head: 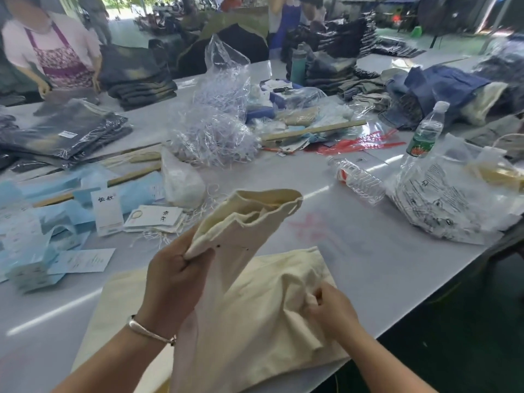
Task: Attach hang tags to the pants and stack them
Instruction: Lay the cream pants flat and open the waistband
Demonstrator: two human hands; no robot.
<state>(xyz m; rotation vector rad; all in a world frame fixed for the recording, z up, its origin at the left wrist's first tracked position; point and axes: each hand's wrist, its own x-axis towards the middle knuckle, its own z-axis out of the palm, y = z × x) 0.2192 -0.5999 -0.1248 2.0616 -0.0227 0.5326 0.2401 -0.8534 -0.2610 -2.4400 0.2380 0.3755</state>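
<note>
The left hand (173, 276) grasps the waistband of the cream pants (255, 302) and lifts it off the white table (368, 251), the opening gaping. The right hand (330, 307) pinches a fold of the same pants lower down. White hang tags (153, 218) lie near, left of the raised waistband.

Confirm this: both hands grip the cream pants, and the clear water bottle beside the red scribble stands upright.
Wrong on the bottle. In the head view the left hand and right hand do grip the cream pants, but the clear water bottle beside the red scribble lies on its side.
</note>
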